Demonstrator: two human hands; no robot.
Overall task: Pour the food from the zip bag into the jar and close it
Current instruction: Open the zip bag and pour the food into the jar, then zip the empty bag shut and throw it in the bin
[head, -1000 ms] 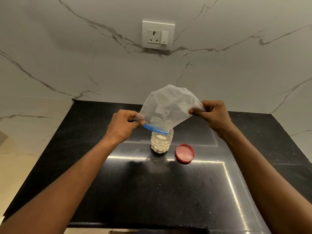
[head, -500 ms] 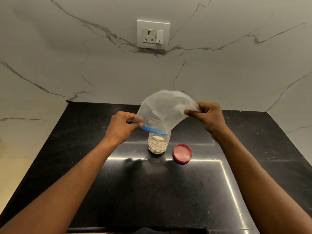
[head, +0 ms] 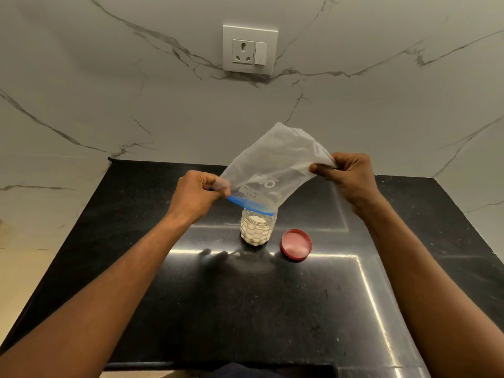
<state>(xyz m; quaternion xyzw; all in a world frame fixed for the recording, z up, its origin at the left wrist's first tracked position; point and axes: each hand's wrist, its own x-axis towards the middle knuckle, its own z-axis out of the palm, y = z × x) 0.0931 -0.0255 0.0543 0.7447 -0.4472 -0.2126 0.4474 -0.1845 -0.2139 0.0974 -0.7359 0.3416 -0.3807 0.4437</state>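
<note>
I see both hands, left (head: pixel 197 196) and right (head: pixel 350 178), pinching the upturned bag (head: pixel 272 170) over the filled jar (head: pixel 257 227); lid (head: pixel 296 244) just right.

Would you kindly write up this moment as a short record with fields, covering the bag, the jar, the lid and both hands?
zip bag: upended, blue zip edge down over the jar mouth, looks nearly empty
jar: upright on the black counter, open, filled with white food almost to the top
lid: red, lying inside up on the counter, right of the jar, apart from it
left hand: pinching the bag at its zip end
right hand: pinching the bag's raised bottom corner
step left: close the jar
</note>
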